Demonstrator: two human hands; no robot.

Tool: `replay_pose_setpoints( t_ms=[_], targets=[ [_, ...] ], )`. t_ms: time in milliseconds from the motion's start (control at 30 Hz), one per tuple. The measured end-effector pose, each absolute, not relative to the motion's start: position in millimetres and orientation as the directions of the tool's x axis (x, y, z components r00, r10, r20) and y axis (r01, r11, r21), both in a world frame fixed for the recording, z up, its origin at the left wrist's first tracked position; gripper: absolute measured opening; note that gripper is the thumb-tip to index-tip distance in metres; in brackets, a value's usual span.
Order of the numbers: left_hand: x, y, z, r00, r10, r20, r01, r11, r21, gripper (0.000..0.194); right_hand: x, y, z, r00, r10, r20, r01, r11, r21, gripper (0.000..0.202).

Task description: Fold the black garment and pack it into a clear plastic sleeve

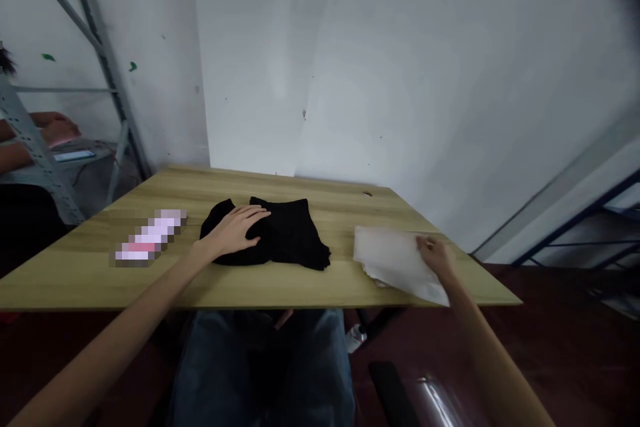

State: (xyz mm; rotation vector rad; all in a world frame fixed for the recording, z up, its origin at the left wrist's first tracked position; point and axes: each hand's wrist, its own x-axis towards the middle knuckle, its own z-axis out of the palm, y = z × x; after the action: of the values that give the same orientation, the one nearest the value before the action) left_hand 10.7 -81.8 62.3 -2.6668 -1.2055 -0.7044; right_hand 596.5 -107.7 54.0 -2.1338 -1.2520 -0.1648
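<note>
A folded black garment (290, 233) lies near the middle of the wooden table; its exact kind cannot be made out. On its left part rests my left hand (239, 230), palm down with fingers stretched out. To the right is a small stack of whitish, translucent sheets or plastic bags (387, 257). My right hand (435, 257) pinches the right edge of the top one, whose near corner hangs at the table's front edge. The fingertips of my right hand are partly hidden.
The wooden table (200, 287) backs onto a white wall. A pixelated pink-white object (153, 237) lies on its left side. Beyond a metal frame (95, 33) at left, another person's hands (57, 128) are near a phone (75, 155). A white bottle (356, 338) stands below the table.
</note>
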Motion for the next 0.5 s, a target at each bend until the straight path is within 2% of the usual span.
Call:
replay_pose_setpoints(
  t_ms=[67,100,200,300,367,433,500],
  targets=[
    [16.0,-75.1,65.7,0.59,0.681,0.434,0.734,-0.677,0.064,0.066,598.5,-103.7,35.4,0.522,0.785,0.333,0.829,-0.374,-0.416,0.039],
    [18.1,-71.9,67.6,0.599,0.678,0.427,0.727,-0.683,0.064,0.062,597.0,-103.3,27.9,0.512,0.789,0.339,0.838,-0.372,-0.399,0.044],
    [21.6,-63.9,74.7,0.631,0.643,0.433,0.684,-0.725,0.079,0.039,582.4,-107.8,19.8,0.453,0.722,0.523,0.888,-0.313,-0.338,0.056],
    [25.8,-61.7,85.5,0.622,0.618,0.48,0.651,-0.749,0.122,0.022,544.9,-119.5,35.1,0.347,0.638,0.687,0.932,-0.15,-0.331,0.055],
    [33.3,-64.6,94.9,0.542,0.643,0.541,0.662,-0.723,0.197,0.02,503.0,-130.4,50.9,0.306,0.672,0.675,0.919,-0.024,-0.392,0.051],
    [46.5,-70.7,104.6,0.4,0.696,0.596,0.669,-0.666,0.329,0.021,450.3,-141.8,63.6,0.235,0.809,0.539,0.833,0.119,-0.541,0.047],
    [64.6,-78.8,112.3,0.248,0.76,0.601,0.62,-0.601,0.504,0.022,394.4,-150.2,70.6,0.071,0.921,0.384,0.653,0.248,-0.716,0.048]
  ],
)
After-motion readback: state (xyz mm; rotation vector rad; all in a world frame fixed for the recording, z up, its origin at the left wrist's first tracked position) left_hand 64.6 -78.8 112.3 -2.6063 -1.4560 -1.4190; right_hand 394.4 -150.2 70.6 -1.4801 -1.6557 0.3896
